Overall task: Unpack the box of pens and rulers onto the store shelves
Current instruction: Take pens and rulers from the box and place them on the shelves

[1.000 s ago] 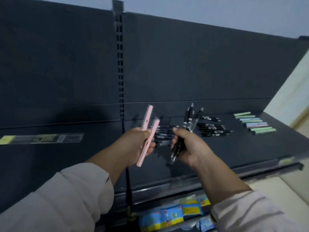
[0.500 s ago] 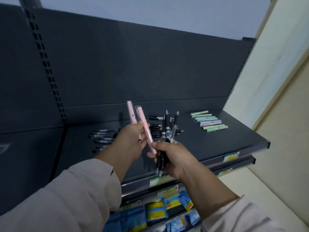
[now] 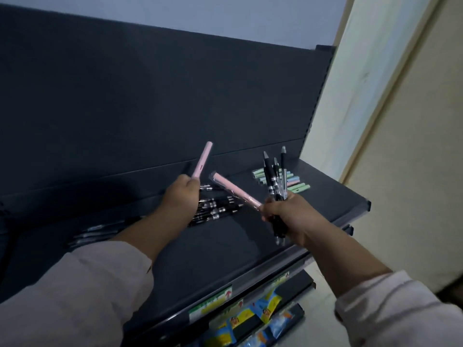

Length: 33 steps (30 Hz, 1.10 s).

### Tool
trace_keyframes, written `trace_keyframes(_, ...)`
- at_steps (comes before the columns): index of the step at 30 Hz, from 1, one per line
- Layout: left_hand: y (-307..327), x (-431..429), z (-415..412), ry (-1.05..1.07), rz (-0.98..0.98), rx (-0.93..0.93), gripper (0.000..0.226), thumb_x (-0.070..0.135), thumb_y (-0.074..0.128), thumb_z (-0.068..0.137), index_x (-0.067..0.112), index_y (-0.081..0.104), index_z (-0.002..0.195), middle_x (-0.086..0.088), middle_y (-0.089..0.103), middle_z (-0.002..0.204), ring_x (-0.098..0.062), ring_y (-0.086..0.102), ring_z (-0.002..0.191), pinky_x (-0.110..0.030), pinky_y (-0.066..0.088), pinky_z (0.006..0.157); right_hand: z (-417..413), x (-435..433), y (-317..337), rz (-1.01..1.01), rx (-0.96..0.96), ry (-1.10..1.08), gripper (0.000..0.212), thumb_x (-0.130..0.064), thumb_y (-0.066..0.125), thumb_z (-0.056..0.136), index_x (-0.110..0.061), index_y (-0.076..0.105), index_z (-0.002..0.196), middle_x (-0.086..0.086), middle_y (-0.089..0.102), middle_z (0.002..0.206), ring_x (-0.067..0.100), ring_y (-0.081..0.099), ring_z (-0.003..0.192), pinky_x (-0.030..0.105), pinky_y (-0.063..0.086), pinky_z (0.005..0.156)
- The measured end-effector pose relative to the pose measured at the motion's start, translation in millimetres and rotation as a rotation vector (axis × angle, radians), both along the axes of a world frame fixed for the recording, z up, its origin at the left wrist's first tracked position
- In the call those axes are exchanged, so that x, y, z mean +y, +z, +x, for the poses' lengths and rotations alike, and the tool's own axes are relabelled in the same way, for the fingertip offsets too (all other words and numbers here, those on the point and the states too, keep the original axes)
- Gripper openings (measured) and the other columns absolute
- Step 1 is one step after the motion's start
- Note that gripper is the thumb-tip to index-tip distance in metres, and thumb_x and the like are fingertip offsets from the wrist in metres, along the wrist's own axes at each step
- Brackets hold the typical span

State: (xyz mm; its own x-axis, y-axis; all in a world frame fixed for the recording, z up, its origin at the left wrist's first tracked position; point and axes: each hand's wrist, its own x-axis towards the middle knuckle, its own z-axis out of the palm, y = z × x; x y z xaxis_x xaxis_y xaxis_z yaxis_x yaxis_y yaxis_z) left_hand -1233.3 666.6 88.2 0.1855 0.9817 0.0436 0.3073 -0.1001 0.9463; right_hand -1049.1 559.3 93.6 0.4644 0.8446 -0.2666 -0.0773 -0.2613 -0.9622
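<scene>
My left hand (image 3: 182,196) is closed around one pink wrapped pen (image 3: 202,160) that points up and away over the dark shelf (image 3: 225,246). My right hand (image 3: 283,214) grips a bunch of black pens (image 3: 274,179) standing upright, and its fingers also pinch the end of a second pink pen (image 3: 235,191) that slants toward the left hand. Loose black pens (image 3: 218,209) lie on the shelf between and behind my hands. A row of pastel green, blue and pink pens (image 3: 295,182) lies at the shelf's back right.
More black pens (image 3: 95,234) lie on the shelf at the left, partly behind my left sleeve. Lower shelves hold blue and yellow packets (image 3: 250,319). The shelf's dark back panel (image 3: 150,96) rises behind; a pale wall (image 3: 400,146) stands at the right.
Both pink pens were in my left hand; now one has passed to my right hand's fingers and the hands have drawn apart. The view has swung to the right.
</scene>
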Motion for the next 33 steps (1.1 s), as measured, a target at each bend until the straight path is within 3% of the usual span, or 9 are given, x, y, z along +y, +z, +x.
trace_keyframes(3, -1, 6, 18, -0.106, 0.215, 0.235, 0.015, 0.024, 0.05, 0.094, 0.014, 0.057, 0.084, -0.005, 0.049, 0.077, -0.019, 0.046, 0.065, -0.028, 0.034, 0.058, 32, 7, 1, -0.033, -0.137, 0.075, 0.021, 0.007, 0.067, 0.077, -0.007, 0.052, 0.083, 0.013, 0.057, 0.065, 0.011, 0.053, 0.042, 0.017, 0.039, 0.041)
trace_keyframes(6, 0, 10, 49, -0.12, 0.332, 0.353, 0.01, 0.024, 0.054, 0.09, 0.023, 0.06, 0.083, 0.001, 0.049, 0.085, -0.018, 0.052, 0.075, -0.028, 0.04, 0.068, 72, 18, -2, -0.046, -0.146, 0.137, 0.023, 0.009, 0.067, 0.077, -0.008, 0.053, 0.083, 0.011, 0.059, 0.066, 0.014, 0.057, 0.05, 0.023, 0.043, 0.047)
trace_keyframes(10, -12, 16, 106, -0.195, 0.238, 0.351, 0.011, 0.022, 0.057, 0.087, 0.022, 0.06, 0.076, 0.006, 0.054, 0.069, -0.013, 0.052, 0.06, -0.027, 0.04, 0.056, 130, 37, -11, -0.091, -0.158, 0.251, 0.024, 0.008, 0.07, 0.076, -0.008, 0.055, 0.086, 0.008, 0.063, 0.069, 0.019, 0.063, 0.06, 0.029, 0.045, 0.056)
trace_keyframes(16, -38, 23, 202, -0.291, 0.121, 0.361, 0.012, 0.024, 0.066, 0.084, 0.024, 0.063, 0.073, 0.01, 0.054, 0.054, -0.005, 0.048, 0.051, -0.022, 0.035, 0.049, 224, 66, -22, -0.102, -0.064, 0.294, 0.022, 0.011, 0.066, 0.076, -0.009, 0.056, 0.077, 0.013, 0.059, 0.065, 0.022, 0.055, 0.06, 0.027, 0.043, 0.053)
trace_keyframes(20, -56, 20, 247, -0.282, 0.096, 0.395, 0.012, 0.03, 0.067, 0.083, 0.034, 0.061, 0.074, 0.013, 0.058, 0.068, -0.003, 0.053, 0.064, -0.021, 0.038, 0.057, 271, 79, -32, -0.138, -0.115, 0.338, 0.024, 0.015, 0.063, 0.071, -0.007, 0.057, 0.079, 0.018, 0.058, 0.072, 0.027, 0.053, 0.07, 0.032, 0.043, 0.062)
trace_keyframes(24, -70, 12, 269, -0.286, 0.106, 0.529, 0.009, 0.034, 0.06, 0.088, 0.033, 0.056, 0.08, 0.012, 0.054, 0.071, -0.002, 0.05, 0.068, -0.02, 0.036, 0.057, 296, 88, -39, -0.191, -0.203, 0.448, 0.021, 0.013, 0.062, 0.073, -0.004, 0.056, 0.083, 0.013, 0.058, 0.068, 0.017, 0.055, 0.057, 0.02, 0.045, 0.051)
trace_keyframes(27, -75, 10, 276, -0.276, 0.158, 0.627, 0.013, 0.035, 0.054, 0.092, 0.024, 0.062, 0.09, 0.013, 0.054, 0.076, -0.005, 0.05, 0.072, -0.014, 0.033, 0.055, 306, 93, -50, -0.234, -0.213, 0.517, 0.021, 0.012, 0.065, 0.072, -0.004, 0.057, 0.082, 0.014, 0.059, 0.069, 0.017, 0.057, 0.056, 0.026, 0.046, 0.055)
trace_keyframes(33, -83, 11, 283, -0.208, 0.3, 0.729, 0.027, 0.039, 0.057, 0.089, 0.019, 0.065, 0.105, 0.002, 0.056, 0.111, -0.012, 0.052, 0.102, -0.025, 0.044, 0.085, 318, 99, -56, -0.261, -0.286, 0.535, 0.021, 0.008, 0.068, 0.076, -0.005, 0.058, 0.09, 0.011, 0.059, 0.067, 0.017, 0.055, 0.051, 0.025, 0.045, 0.05)
